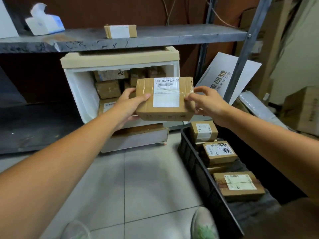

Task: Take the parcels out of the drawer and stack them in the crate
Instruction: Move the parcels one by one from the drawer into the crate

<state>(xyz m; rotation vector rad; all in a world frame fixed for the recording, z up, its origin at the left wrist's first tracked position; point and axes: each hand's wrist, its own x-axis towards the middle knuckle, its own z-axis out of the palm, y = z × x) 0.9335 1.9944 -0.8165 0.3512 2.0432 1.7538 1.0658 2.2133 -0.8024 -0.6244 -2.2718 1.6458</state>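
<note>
I hold a brown cardboard parcel (164,99) with a white shipping label in mid-air, in front of the open drawer. My left hand (128,104) grips its left edge, thumb on top. My right hand (205,100) pinches its right edge. The white drawer unit (79,88) with a beige top stands under the shelf, and several more brown parcels (107,88) sit inside it. The black crate (195,163) is on the floor at the lower right and holds several labelled parcels (239,185).
A grey metal shelf (155,36) runs above the drawer, carrying a small parcel (120,31) and a white tissue box (44,21). White flat cardboard (222,75) leans behind the shelf post. More boxes (303,109) are stacked at the far right. My shoes (203,223) rest on the tiled floor.
</note>
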